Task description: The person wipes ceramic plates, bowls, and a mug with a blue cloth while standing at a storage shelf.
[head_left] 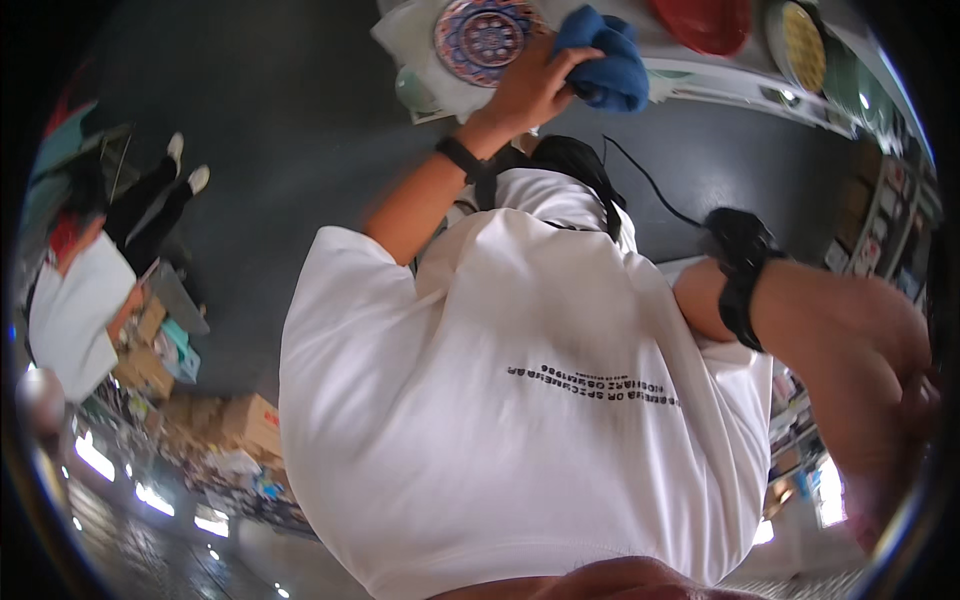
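Note:
My left hand [540, 80] reaches out to the table at the top of the view, its fingers closed on a folded blue cloth [612, 58]. Just left of the cloth lies a round plate [482, 40] with a blue, red and white ringed pattern; my hand overlaps its near right edge. The plate rests on whitish wrapping [405, 35]. On the right, my right hand [850, 335] is raised close to the camera, beyond a black wrist strap. Its fingers are dim and blurred at the rim, so their pose is unclear.
Along the table stand a red dish [710, 22], a yellow patterned dish [803, 45] and green ware [865, 90]. A black cable [650, 180] runs to the device at my right wrist. Another person [85, 300] is at left, near cardboard boxes [250, 425]. Shelves [885, 215] stand right.

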Demonstrator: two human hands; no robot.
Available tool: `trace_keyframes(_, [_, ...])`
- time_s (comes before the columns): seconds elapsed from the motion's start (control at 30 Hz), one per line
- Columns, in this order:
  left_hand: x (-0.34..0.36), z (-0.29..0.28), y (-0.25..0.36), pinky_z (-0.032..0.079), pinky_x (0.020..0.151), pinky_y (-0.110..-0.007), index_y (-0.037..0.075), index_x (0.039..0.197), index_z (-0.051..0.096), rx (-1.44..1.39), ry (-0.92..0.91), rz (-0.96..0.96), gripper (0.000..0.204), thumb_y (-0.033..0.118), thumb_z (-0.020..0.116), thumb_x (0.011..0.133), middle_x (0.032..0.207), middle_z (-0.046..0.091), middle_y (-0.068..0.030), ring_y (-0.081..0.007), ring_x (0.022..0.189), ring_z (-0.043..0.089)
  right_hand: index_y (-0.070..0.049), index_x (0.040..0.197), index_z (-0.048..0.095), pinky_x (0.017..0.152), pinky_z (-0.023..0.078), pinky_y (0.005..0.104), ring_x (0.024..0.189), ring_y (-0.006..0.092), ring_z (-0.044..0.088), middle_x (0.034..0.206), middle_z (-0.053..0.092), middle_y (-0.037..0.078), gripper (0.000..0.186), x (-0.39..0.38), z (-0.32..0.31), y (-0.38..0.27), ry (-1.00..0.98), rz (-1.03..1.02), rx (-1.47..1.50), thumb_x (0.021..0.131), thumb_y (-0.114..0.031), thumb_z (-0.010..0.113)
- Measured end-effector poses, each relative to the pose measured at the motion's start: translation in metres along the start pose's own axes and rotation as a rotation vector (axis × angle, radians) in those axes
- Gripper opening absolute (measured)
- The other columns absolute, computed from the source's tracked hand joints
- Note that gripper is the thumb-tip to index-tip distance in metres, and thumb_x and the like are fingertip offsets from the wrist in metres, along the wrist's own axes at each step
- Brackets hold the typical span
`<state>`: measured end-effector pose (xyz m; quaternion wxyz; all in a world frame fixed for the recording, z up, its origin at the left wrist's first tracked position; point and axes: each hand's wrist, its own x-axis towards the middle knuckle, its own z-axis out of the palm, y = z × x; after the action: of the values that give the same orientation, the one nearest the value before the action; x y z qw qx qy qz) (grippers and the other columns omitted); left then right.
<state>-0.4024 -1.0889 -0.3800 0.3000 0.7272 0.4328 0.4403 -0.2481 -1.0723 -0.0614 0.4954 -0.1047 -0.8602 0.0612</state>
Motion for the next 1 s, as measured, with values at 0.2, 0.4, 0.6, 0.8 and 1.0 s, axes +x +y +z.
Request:
trace_keyframes(0.2, [-0.018,-0.003,0.011,0.049,0.091,-0.047,0.026,0.132,0.058,0.087,-0.039,0.125,0.071,-0.003,0.073,0.069,0.122,0.059,-0.0150,-0.0372,0.108,0.060,-0.016,0.122,0.070,0.066,0.054,0.0310,0.076,0.0197,0.068,0.095,0.071,-0.001,0.048,-0.029,0.011,0.007,-0.071,0.181,-0.160,0.076,-0.025,0.083])
trace_keyframes(0.4, [0.009,-0.012,0.007,0.045,0.089,-0.049,0.024,0.137,0.053,0.522,0.105,-0.014,0.072,0.008,0.077,0.071,0.113,0.059,-0.0182,-0.0376,0.108,0.056,-0.019,0.139,0.057,0.091,0.052,0.0373,0.110,0.0277,0.064,0.124,0.065,0.006,0.064,-0.176,0.059,0.032,-0.606,0.694,-0.356,0.081,-0.026,0.081])
trace_keyframes(0.6, [0.061,-0.013,-0.002,0.042,0.099,-0.048,0.011,0.127,0.062,0.444,0.020,0.070,0.051,0.004,0.064,0.077,0.122,0.057,-0.0187,-0.0381,0.117,0.052,0.000,0.138,0.044,0.095,0.048,0.0499,0.116,0.0419,0.054,0.126,0.056,0.022,0.061,-0.217,0.122,0.025,-0.382,0.919,-0.403,0.083,-0.016,0.068])
trace_keyframes(0.8, [0.058,-0.028,0.015,0.044,0.093,-0.050,0.007,0.123,0.061,0.406,-0.116,0.140,0.051,0.001,0.065,0.072,0.118,0.059,-0.0196,-0.0392,0.111,0.055,-0.009,0.134,0.051,0.094,0.050,0.0463,0.112,0.0371,0.060,0.122,0.062,0.016,0.055,-0.226,0.134,0.019,-0.281,0.931,-0.599,0.085,-0.018,0.074])
trace_keyframes(1.0, [0.043,-0.032,0.004,0.042,0.089,-0.053,0.007,0.133,0.051,0.203,-0.112,0.257,0.063,0.000,0.063,0.071,0.115,0.055,-0.0230,-0.0431,0.106,0.053,-0.008,0.126,0.052,0.087,0.052,0.0462,0.107,0.0385,0.062,0.118,0.062,0.017,0.049,-0.225,0.148,0.012,-0.186,1.069,-0.552,0.082,-0.011,0.074])
